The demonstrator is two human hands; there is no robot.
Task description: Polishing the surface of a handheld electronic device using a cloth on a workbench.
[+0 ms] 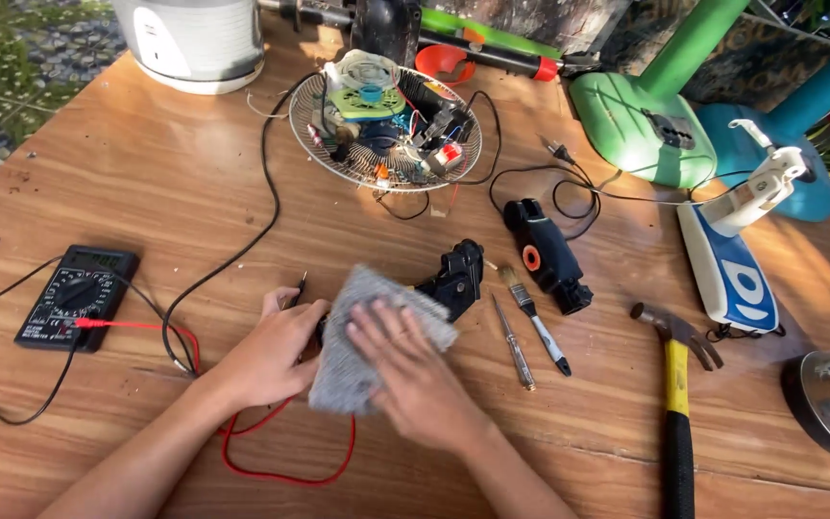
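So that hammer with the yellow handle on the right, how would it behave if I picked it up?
The hammer would probably feel head-heavy: its metal claw head sits at the far end of a long handle, so it may tip forward if held low. It looks stiff. Lying flat on the table, it seems unlikely to roll.

Multimeter (76, 297) lies left of the cloth (369, 336) (screwdriver (514, 344) right).

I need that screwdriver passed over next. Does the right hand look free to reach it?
Probably yes. The right hand lies flat on the grey cloth, holding nothing, and the screwdriver lies just beside it on bare wooden table, with nothing between.
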